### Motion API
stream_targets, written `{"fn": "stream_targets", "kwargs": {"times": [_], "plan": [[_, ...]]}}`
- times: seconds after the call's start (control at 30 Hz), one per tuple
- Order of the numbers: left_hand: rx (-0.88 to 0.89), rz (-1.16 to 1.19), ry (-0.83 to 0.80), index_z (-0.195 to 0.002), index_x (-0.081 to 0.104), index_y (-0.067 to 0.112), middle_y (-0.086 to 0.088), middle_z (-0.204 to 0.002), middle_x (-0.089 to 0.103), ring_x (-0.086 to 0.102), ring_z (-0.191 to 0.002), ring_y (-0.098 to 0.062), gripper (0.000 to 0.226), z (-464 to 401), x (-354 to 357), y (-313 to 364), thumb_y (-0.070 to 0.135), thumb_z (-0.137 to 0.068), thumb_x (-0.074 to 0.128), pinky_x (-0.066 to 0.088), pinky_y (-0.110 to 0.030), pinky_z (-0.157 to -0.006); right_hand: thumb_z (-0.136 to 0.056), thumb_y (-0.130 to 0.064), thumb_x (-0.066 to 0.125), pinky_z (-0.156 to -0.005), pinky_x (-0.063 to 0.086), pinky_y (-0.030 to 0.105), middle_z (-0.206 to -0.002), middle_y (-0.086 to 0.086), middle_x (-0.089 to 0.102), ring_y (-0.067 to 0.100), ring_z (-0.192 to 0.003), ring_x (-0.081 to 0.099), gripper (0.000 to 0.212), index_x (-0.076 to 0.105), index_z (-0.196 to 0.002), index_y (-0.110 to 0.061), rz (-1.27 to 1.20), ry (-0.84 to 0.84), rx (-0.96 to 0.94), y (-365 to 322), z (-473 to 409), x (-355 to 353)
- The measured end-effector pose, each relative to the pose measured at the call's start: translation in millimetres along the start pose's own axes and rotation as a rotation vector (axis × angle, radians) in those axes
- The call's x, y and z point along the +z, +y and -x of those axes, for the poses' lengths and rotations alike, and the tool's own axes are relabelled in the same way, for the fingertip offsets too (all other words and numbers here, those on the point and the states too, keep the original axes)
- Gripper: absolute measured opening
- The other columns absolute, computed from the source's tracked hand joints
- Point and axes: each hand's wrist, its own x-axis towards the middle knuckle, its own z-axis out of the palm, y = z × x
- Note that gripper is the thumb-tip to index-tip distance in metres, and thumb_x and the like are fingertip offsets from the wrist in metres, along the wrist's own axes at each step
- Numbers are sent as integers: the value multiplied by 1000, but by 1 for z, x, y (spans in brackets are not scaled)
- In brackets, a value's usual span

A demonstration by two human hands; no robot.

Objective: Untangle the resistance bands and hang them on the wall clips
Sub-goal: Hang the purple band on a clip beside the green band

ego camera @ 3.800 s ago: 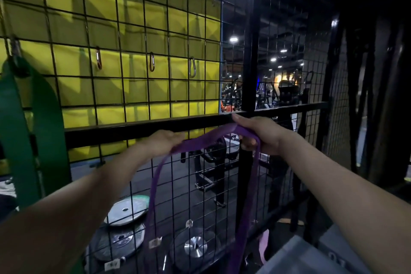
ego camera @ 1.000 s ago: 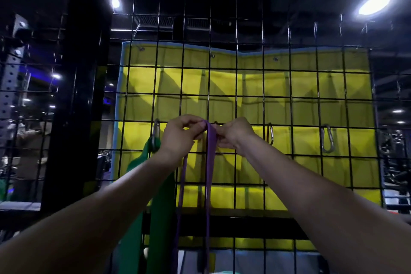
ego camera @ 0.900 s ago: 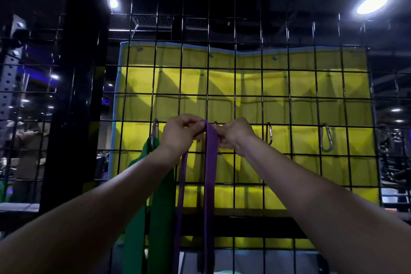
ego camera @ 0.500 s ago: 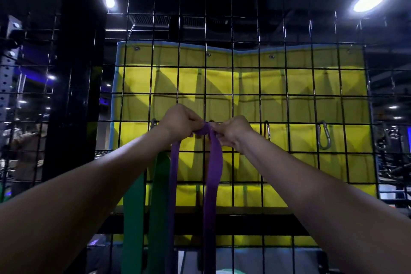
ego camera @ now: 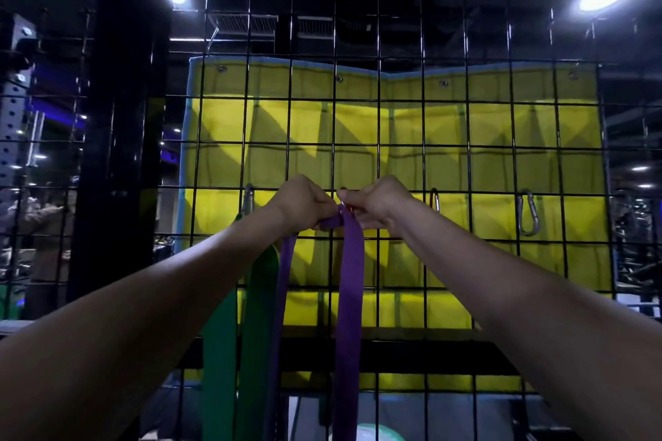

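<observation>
Gripping the top fold of the purple band at a clip on the wire grid, near the middle of its clip row, the left hand curls around the fold while the right hand pinches at the clip, mostly hidden. If the flat, stretchy rubber misses the gate, it could slip off and drop. Beside it the wide green band hangs from its own carabiner; two smooth metal ones hang empty towards the right edge.

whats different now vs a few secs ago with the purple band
Both hands carried the purple band up from the low rail to a clip on the wire grid. Left hand and right hand still grip its top. The green band stays hung.
</observation>
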Motion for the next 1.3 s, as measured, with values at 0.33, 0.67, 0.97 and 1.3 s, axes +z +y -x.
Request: {"fn": "stream_targets", "kwargs": {"times": [0.33, 0.67, 0.97, 1.3], "plan": [[91, -183, 5, -52, 54, 2, -4, -49, 39, 33, -46, -11, 32, 7, 7, 6, 4, -83, 56, 29, -24, -47, -77, -28, 75, -62, 57, 33, -82, 18, 66, 26, -68, 65, 41, 61, -97, 5, 147, 58, -27, -5, -1, 3], [295, -274, 83, -66, 58, 12, -10, -75, 63, 57, -67, -21, 25, 18, 25, -3, 15, -90, 53, 44, -32, -59, -81, -38, 69, -64, 45, 33, -72, 15, 56, 25, -64, 52, 36, 58, -82, -4, 399, 57, -102, -8, -4, -1], [197, -54, 209, -66, 60, 12, -4, -66, 55, 50, -58, -12, 43, 26, 28, 2, 37, -96, 43, 39, -28, -55, -82, -28, 71, -61, 52, 33, -78, 15, 65, 24, -62, 59, 32, 63, -91, 1, 340, 50, -49, -2, -6, -2], [170, -166, 238, -82, 72, 14, 0, -67, 53, 50, -62, -15, 28, 25, 38, 10, 29, -93, 52, 31, -25, -51, -89, -31, 61, -63, 49, 31, -59, 11, 56, 21, -52, 55, 32, 62, -84, 0, 456, 41, -124, -6, 5, -6]]}}
